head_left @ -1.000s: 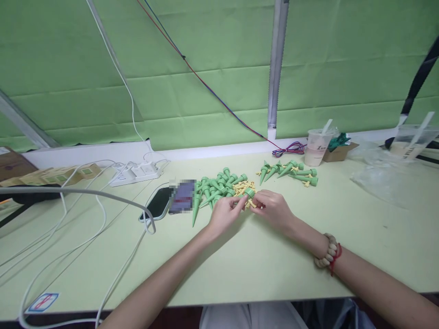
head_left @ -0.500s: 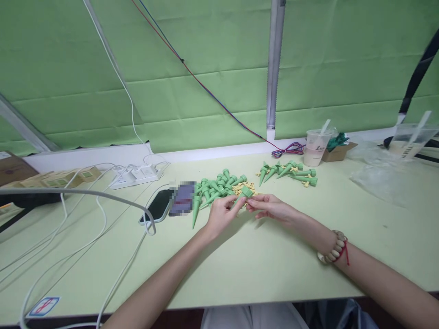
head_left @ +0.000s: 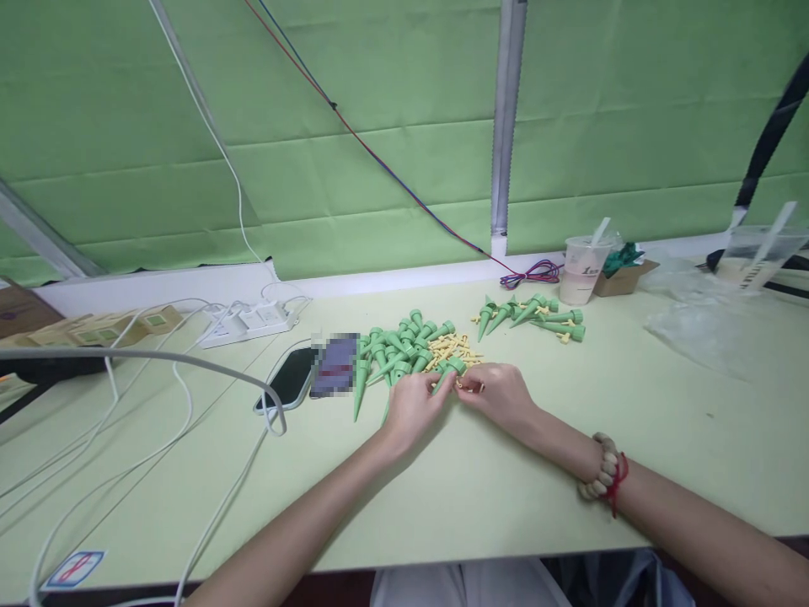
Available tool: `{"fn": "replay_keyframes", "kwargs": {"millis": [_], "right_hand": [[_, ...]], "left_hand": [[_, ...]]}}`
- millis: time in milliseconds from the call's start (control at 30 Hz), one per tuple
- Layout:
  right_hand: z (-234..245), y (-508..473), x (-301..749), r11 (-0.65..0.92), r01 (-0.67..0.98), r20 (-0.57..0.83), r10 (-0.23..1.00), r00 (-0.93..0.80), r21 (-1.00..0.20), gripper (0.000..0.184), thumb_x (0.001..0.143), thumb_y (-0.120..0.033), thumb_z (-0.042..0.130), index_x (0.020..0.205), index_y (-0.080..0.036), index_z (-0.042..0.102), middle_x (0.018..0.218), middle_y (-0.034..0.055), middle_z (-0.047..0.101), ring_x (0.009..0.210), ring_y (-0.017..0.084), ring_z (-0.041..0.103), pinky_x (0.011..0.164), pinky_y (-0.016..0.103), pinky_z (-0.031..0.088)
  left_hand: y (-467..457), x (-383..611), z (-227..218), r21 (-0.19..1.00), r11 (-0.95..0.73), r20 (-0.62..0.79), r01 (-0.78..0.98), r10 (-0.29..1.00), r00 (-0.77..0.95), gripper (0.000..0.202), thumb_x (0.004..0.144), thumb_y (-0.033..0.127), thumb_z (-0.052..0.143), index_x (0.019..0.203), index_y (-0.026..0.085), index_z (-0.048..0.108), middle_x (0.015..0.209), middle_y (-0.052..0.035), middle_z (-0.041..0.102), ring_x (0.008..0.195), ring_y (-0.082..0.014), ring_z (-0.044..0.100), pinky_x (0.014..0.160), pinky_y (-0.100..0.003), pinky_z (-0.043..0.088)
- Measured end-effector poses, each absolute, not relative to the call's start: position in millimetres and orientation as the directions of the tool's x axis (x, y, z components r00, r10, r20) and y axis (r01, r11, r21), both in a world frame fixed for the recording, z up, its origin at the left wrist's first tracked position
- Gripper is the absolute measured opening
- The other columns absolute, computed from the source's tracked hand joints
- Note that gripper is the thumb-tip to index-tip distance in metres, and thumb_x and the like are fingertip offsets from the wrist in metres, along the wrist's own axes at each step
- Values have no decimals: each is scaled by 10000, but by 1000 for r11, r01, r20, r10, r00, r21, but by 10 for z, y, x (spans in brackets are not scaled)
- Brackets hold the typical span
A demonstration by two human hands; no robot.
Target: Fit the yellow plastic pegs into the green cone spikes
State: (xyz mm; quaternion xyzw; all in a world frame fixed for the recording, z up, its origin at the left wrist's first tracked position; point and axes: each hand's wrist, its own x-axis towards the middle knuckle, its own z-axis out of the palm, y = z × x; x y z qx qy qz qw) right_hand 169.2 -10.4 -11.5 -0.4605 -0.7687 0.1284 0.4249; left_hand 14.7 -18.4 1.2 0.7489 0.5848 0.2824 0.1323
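Note:
My left hand [head_left: 414, 411] is closed around a green watering spike [head_left: 450, 368], its capped end pointing away from me. Beside that cap my right hand [head_left: 502, 396] is turned palm down, pinching a small yellow valve [head_left: 471, 386] partly hidden by the fingers. Just behind both hands lies a heap of yellow valves [head_left: 450, 347]. A pile of green spikes [head_left: 395, 344] spreads to the left of it. Further right, several green spikes [head_left: 531, 314] with yellow valves on them lie in a loose group.
Two phones [head_left: 291, 379] lie left of the pile, near a white power strip [head_left: 249, 324] and loose cables [head_left: 183, 396]. At the back right are a drink cup [head_left: 582, 270], a small cardboard box [head_left: 623, 280], a plastic bag [head_left: 695, 329] and a second cup [head_left: 752, 261].
My right hand has rolled over, back of the hand now up, and sits closer to the spike. The spike in my left hand has come slightly lower and towards me.

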Motion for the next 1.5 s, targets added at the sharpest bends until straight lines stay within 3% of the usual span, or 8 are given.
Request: {"fn": "replay_keyframes", "kwargs": {"millis": [133, 267, 533, 767, 1033, 1300, 1400, 1500], "right_hand": [[-106, -81, 1710, 498, 473, 456, 865, -211, -726, 158, 671, -222, 621, 527, -164, 592, 545, 11, 608, 523, 120, 528, 526, 233, 403], [-39, -71, 1704, 128, 130, 98, 972, -213, -983, 287, 621, -404, 700, 722, -141, 645, 677, 39, 629, 596, 138, 572, 471, 221, 464], [9, -43, 1746, -234, -78, -162, 844, -511, -969, 266, 671, -397, 689, 766, -148, 685, 758, 28, 650, 533, 53, 546, 485, 154, 499], [-48, 42, 1794, -107, 127, -152, 895, -420, -986, 270, 557, -361, 758, 625, -111, 684, 602, 28, 645, 505, 89, 592, 511, 182, 517], [-127, 51, 1760, 192, 260, 120, 955, -270, -946, 191, 610, -295, 657, 522, -133, 605, 470, -4, 570, 472, 139, 595, 416, 189, 420], [-43, 5, 1761, 484, 691, 511, 839, -190, -537, 164, 639, -195, 615, 501, -166, 532, 495, -11, 560, 505, 119, 507, 481, 219, 318], [-39, 16, 1771, 490, 564, 482, 858, -177, -665, 91, 634, -183, 634, 587, -167, 558, 589, -2, 599, 546, 125, 548, 506, 219, 383], [-14, 30, 1798, 228, 280, 171, 962, -214, -933, 193, 627, -238, 679, 781, -155, 598, 727, 23, 636, 543, 123, 587, 485, 226, 461]], "left_hand": [[-203, 155, 38, 539, -266, 268, 799, 954, 137, 519, 824, 536, 339, 574, 174, 614, 435, 22, 389, 454, -98, 326, 475, -238, 205], [-192, 143, 69, 572, -297, 313, 765, 941, 131, 514, 839, 534, 308, 630, 174, 611, 486, 15, 475, 471, -102, 385, 493, -233, 232], [-209, 147, 95, 515, -350, 402, 783, 905, 140, 482, 831, 521, 348, 573, 175, 562, 443, 36, 409, 442, -79, 317, 490, -227, 221], [-208, 167, 52, 436, -350, 376, 829, 908, 186, 505, 830, 511, 353, 528, 171, 573, 427, 25, 429, 428, -79, 312, 488, -238, 204], [-172, 171, 79, 407, -326, 339, 853, 921, 190, 548, 830, 538, 327, 524, 175, 601, 414, 6, 437, 416, -95, 315, 482, -253, 171], [-170, 202, 122, 478, -297, 265, 827, 946, 187, 540, 832, 540, 298, 523, 171, 544, 420, 13, 419, 436, -111, 358, 484, -245, 185], [-156, 167, 130, 596, -319, 237, 737, 947, 218, 524, 842, 541, 262, 594, 170, 538, 451, 20, 428, 474, -115, 394, 492, -230, 229], [-135, 119, 132, 656, -330, 227, 679, 944, 239, 511, 845, 538, 253, 607, 167, 510, 464, 23, 414, 504, -118, 406, 501, -225, 258]]}}
